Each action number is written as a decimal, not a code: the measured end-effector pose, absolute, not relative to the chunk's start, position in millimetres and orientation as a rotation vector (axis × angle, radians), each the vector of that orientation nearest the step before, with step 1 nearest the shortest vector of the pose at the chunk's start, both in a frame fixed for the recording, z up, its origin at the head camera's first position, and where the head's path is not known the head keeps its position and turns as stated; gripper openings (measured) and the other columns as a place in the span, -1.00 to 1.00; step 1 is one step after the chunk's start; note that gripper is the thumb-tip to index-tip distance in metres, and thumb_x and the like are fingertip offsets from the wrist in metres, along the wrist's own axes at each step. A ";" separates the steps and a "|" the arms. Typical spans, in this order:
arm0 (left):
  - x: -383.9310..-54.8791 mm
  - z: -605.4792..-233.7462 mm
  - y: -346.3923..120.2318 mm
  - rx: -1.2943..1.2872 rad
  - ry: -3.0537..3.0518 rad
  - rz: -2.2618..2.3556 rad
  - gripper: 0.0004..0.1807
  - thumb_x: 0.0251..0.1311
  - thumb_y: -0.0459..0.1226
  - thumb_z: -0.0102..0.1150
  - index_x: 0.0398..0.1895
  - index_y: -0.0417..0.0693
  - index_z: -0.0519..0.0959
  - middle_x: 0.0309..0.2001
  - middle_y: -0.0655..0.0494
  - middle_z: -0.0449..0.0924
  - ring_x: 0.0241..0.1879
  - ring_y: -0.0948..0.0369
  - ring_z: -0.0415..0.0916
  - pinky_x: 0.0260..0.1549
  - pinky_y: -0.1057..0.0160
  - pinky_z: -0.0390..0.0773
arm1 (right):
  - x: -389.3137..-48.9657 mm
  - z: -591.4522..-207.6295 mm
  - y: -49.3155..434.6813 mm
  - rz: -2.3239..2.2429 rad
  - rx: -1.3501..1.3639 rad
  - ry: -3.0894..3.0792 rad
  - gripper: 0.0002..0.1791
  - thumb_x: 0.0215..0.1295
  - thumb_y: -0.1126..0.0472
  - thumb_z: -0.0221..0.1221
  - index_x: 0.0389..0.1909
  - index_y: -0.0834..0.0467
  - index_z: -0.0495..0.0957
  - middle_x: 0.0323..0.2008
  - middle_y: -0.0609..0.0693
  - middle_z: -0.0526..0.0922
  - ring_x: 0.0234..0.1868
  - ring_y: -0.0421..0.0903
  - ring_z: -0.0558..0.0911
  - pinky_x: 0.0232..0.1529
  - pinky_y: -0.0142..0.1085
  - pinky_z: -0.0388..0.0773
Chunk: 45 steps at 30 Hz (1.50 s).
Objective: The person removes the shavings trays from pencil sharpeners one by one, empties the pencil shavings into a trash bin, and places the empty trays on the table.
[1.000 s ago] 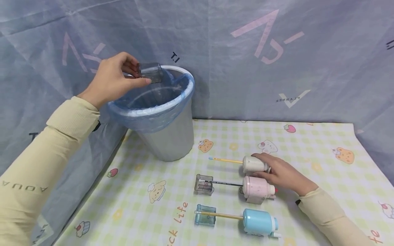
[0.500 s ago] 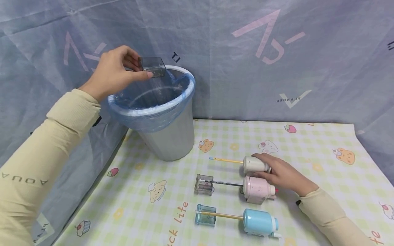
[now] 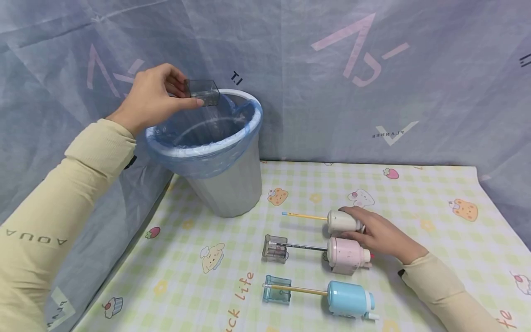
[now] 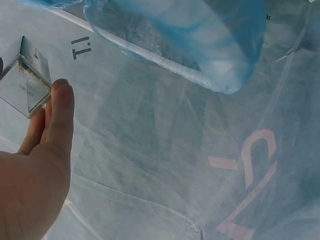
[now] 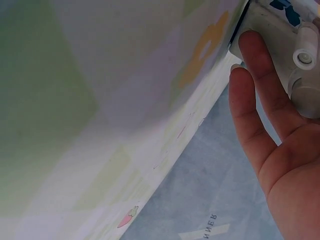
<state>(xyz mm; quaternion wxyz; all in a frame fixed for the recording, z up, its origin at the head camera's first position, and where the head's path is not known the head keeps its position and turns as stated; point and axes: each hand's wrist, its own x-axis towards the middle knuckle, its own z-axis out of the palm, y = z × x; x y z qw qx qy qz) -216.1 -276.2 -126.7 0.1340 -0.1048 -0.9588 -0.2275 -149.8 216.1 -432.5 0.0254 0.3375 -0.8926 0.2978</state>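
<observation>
My left hand (image 3: pixel 153 99) pinches a small see-through grey pencil sharpener drawer (image 3: pixel 206 93) above the bin's mouth. In the left wrist view, brownish specks cling to an inner edge of the drawer (image 4: pixel 30 82). The bin (image 3: pixel 232 193) is light grey with a blue plastic liner (image 3: pixel 236 150) folded over its rim. On the table, my right hand (image 3: pixel 379 233) grips a white crank pencil sharpener (image 3: pixel 341 222), thumb on its near side and fingers over the far side. A yellow pencil (image 3: pixel 307 216) sticks out of that sharpener to the left.
Nearer stand a pink sharpener (image 3: pixel 344 252) with a black pencil (image 3: pixel 304 247) and a blue sharpener (image 3: pixel 348 297) with a tan pencil (image 3: pixel 309 291). A grey drawer (image 3: pixel 274 256) and a teal drawer (image 3: pixel 277 296) lie under the pencil ends. Blue-grey cloth (image 3: pixel 323 92) hangs behind.
My left hand has risen a little with the drawer, then sunk slightly, and the drawer shows higher over the bin than a second ago. The right hand and the sharpeners stay put.
</observation>
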 end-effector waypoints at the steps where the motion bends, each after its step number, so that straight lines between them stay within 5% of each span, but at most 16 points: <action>1: -216.7 -127.3 -276.6 -0.305 -2.783 -0.660 -0.23 0.29 0.07 0.48 0.36 -0.22 0.46 0.19 -0.17 0.60 0.08 0.01 0.56 0.09 -0.04 0.52 | -150.1 -432.8 216.0 0.917 1.042 -2.760 -0.40 0.42 0.09 0.43 0.38 0.15 0.49 0.10 -0.02 0.68 -0.17 -0.27 0.58 -0.22 -0.25 0.60; 17: -218.5 -131.1 -278.4 -0.437 -2.821 -0.481 -0.32 0.23 -0.23 0.57 0.32 -0.29 0.47 0.22 -0.29 0.57 0.21 -0.23 0.55 0.17 -0.26 0.52 | -151.3 -434.5 215.9 0.923 1.031 -2.765 -0.41 0.43 0.09 0.43 0.38 0.16 0.49 0.06 -0.03 0.68 -0.20 -0.29 0.57 -0.24 -0.27 0.60; 29: -218.5 -135.0 -282.7 -0.614 -2.726 -0.029 -0.46 0.12 -0.32 0.59 0.15 -0.19 0.58 0.07 -0.21 0.64 -0.01 -0.21 0.58 -0.04 -0.36 0.53 | -150.0 -436.6 214.6 0.902 1.026 -2.747 -0.39 0.40 0.10 0.45 0.38 0.16 0.50 0.09 -0.02 0.68 -0.17 -0.26 0.57 -0.19 -0.23 0.59; 45: -217.0 -138.2 -278.8 -0.781 -2.645 0.168 -0.42 -0.02 -0.51 0.58 0.15 -0.22 0.66 0.12 -0.27 0.61 -0.02 -0.30 0.59 -0.09 -0.36 0.55 | -149.9 -436.7 215.0 0.882 1.030 -2.749 -0.39 0.40 0.12 0.44 0.38 0.15 0.49 0.08 -0.07 0.67 -0.14 -0.26 0.57 -0.16 -0.21 0.60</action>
